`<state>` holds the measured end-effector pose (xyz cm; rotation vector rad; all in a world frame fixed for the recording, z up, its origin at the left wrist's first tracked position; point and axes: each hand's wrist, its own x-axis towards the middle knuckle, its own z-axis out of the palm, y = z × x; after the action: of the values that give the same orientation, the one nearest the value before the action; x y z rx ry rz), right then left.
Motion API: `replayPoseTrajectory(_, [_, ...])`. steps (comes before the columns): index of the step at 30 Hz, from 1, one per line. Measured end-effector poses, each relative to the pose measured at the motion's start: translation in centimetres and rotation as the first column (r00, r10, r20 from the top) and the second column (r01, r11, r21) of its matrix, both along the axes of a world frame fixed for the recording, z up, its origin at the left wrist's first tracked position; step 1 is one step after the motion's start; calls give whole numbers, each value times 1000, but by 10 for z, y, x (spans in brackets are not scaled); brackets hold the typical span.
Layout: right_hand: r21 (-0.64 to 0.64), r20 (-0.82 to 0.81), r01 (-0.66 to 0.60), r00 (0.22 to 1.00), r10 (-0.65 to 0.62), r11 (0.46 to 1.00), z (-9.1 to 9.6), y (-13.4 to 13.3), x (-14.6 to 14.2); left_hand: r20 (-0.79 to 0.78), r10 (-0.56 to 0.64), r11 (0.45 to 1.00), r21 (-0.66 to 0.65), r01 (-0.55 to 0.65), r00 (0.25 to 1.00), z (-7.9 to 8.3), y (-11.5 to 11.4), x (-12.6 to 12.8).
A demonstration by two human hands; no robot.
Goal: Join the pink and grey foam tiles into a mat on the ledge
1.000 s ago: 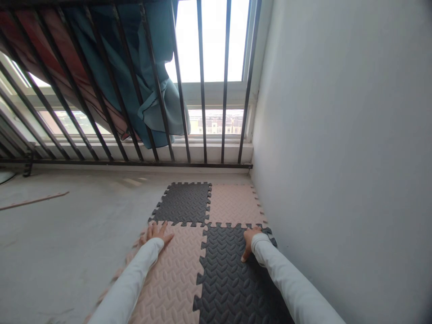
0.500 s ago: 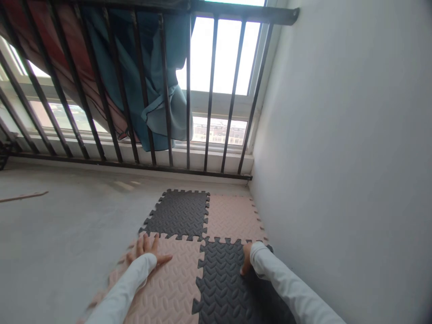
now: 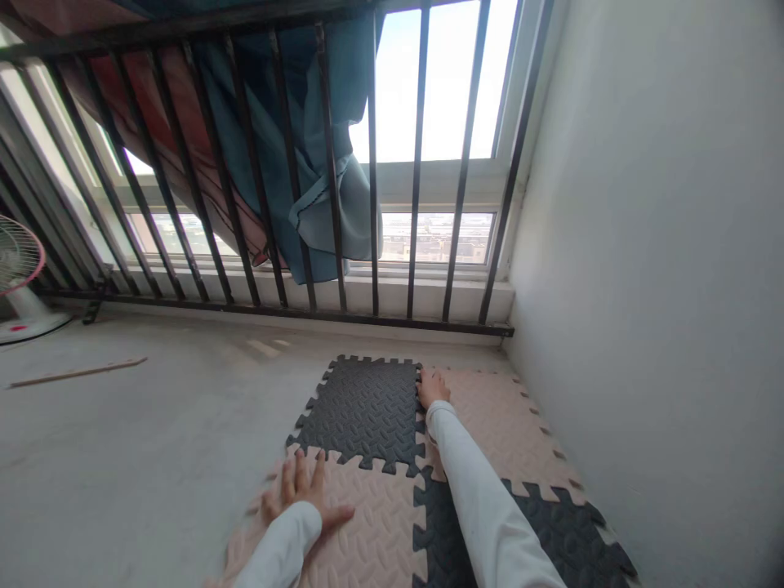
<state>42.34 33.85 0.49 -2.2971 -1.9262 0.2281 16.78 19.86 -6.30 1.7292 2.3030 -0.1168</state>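
Four-square foam puzzle mat pieces lie on the floor in a checker pattern. My left hand (image 3: 301, 492) rests with fingers spread on the near pink foam tile (image 3: 373, 523), close to its far left corner. My right hand (image 3: 434, 387) lies palm down at the seam between the far black foam tile (image 3: 366, 412) and the far pink foam tile (image 3: 499, 420), fingers pointing forward and holding nothing. Beneath my right forearm, the near black foam tile (image 3: 567, 531) is partly covered. The toothed edges of the tiles meet along the seams.
A white wall (image 3: 649, 286) runs along the right side of the mat. Beyond it stands a black metal railing (image 3: 294, 313) with blue cloth (image 3: 257, 163) and red cloth hanging behind. On the left are a thin stick (image 3: 79, 373) and a fan (image 3: 24, 278) on the grey floor (image 3: 153, 474).
My right hand has moved forward from the near black tile to the seam between the far tiles. My left hand stays on the near pink tile. The view has turned left.
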Motion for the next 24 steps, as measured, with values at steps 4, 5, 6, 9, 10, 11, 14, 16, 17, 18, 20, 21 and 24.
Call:
replayPoseTrajectory(4, [-12, -6, -8, 1000, 8, 1000, -3, 13, 2, -73, 31, 998, -50, -35, 997, 12, -7, 6])
replayPoseTrajectory(5, [-15, -1, -22, 1000, 22, 1000, -3, 15, 4, -69, 37, 998, -56, -41, 997, 15, -8, 8])
replayPoseTrajectory(6, [-17, 5, -36, 999, 36, 999, -2, 16, 5, -64, 45, 997, -62, -49, 997, 18, -10, 9])
replayPoseTrajectory(9, [-12, 25, -66, 998, 66, 998, 1, 17, 7, -56, 56, 998, -15, -57, 997, 17, -11, 9])
replayPoseTrajectory(10, [-10, 29, -69, 997, 69, 998, 2, 17, 7, -53, 51, 999, 5, -51, 997, 15, -11, 9])
replayPoseTrajectory(11, [-7, 31, -71, 997, 71, 997, 2, 16, 6, -50, 46, 999, 17, -46, 998, 13, -10, 7])
replayPoseTrajectory(14, [8, 35, -77, 996, 77, 997, 2, 14, 5, -39, 49, 999, 4, -49, 998, 7, -8, 5])
replayPoseTrajectory(16, [16, 40, -88, 995, 88, 996, 0, 12, 4, -32, 66, 998, -6, -66, 997, 7, -8, 5])
replayPoseTrajectory(17, [18, 43, -99, 994, 98, 995, 0, 12, 4, -24, 72, 997, 3, -72, 997, 8, -9, 6])
replayPoseTrajectory(18, [19, 47, -110, 993, 109, 994, -1, 11, 5, -14, 74, 997, 17, -74, 997, 10, -10, 7])
replayPoseTrajectory(20, [17, 52, -135, 990, 134, 991, -2, 10, 6, 6, 69, 996, 54, -70, 998, 15, -13, 9])
replayPoseTrajectory(21, [14, 54, -149, 987, 148, 989, -3, 9, 6, 12, 65, 995, 70, -66, 998, 17, -15, 10])
replayPoseTrajectory(24, [3, 60, -178, 982, 178, 984, -5, 6, 5, 9, 71, 995, 76, -72, 997, 21, -17, 11])
